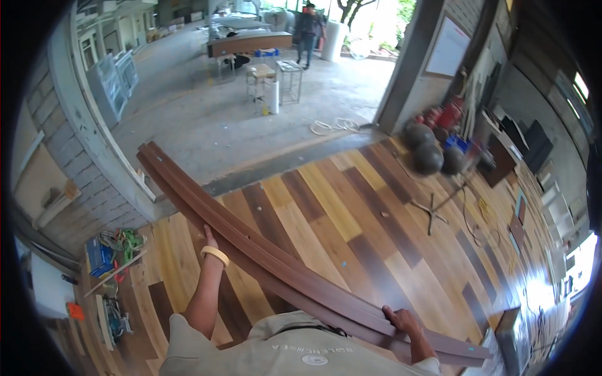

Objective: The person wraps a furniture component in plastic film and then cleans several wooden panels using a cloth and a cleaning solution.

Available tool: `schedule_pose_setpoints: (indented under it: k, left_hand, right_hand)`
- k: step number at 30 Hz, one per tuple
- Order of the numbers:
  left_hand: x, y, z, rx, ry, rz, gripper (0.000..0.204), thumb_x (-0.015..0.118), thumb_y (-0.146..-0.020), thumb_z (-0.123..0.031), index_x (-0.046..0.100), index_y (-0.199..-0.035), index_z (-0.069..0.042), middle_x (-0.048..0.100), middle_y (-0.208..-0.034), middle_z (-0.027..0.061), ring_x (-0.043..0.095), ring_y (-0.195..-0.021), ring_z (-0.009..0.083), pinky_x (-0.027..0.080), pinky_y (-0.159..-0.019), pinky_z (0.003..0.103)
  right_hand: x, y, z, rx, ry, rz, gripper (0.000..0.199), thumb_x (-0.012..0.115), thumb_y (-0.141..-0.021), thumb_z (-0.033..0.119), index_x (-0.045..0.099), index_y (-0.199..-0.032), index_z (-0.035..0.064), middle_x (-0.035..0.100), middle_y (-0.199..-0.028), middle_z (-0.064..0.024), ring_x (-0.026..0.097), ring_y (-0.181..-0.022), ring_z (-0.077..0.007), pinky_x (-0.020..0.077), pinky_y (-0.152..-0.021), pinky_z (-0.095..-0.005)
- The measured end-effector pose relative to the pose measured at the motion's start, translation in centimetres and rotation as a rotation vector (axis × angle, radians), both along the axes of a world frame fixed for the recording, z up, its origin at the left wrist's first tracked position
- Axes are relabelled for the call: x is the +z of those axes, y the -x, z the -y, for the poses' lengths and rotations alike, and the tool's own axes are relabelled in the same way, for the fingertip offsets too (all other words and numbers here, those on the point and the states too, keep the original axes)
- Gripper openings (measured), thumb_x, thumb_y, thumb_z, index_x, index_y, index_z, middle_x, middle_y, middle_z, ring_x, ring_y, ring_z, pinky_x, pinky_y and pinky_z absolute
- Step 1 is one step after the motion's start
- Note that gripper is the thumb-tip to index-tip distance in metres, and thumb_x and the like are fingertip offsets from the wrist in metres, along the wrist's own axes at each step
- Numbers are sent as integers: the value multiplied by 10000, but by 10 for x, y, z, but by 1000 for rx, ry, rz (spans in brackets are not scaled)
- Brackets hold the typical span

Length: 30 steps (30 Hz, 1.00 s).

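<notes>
Long brown boards (269, 260) are being carried across the patchwork wood floor (351, 213), left hand (210, 239) and right hand (401, 319) both gripping them; turning calls for clearance.

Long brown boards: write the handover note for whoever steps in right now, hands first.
Left hand: under the long brown boards near their middle, fingers hidden behind them; pale band on the wrist.
Right hand: fingers curled over the boards' top edge near the person's body.
Boards: a stack of long dark brown profiles, held off the wooden floor across the body, far end pointing toward the block wall and the concrete area.
Done: the boards are lifted and carried in both hands.
Left: they have not been set down anywhere yet.
</notes>
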State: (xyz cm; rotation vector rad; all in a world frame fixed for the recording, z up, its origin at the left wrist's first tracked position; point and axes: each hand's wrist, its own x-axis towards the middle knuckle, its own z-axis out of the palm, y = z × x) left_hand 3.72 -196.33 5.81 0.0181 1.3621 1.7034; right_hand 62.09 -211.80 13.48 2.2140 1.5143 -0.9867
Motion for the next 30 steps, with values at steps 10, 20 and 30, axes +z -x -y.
schedule_pose_setpoints:
  k: [10,20,30]
  left_hand:
    - [5,119,-215,-14,5,163,873,397,-820,-742,348,-1415,-107,414,-1425,99,422,-1273,319,325,-1085,434]
    - [-57,269,-423,6,50,186,898,387,-808,-758,317,-1426,-111,405,-1425,109,411,-1265,368,340,-1068,497]
    - [-55,384,-586,34,-191,337,865,417,-814,-740,346,-1409,-116,423,-1410,100,440,-1236,343,356,-1048,478]
  right_hand:
    - [15,112,-270,96,28,14,826,303,-825,755,722,-879,45,672,-906,-220,620,-945,-384,455,-852,-433]
    - [7,232,-514,141,62,29,806,313,-820,760,735,-856,74,692,-905,-155,639,-946,-319,459,-863,-421]
    - [-14,336,-766,282,14,-45,773,328,-836,742,737,-848,87,681,-894,-186,638,-924,-346,465,-837,-418]
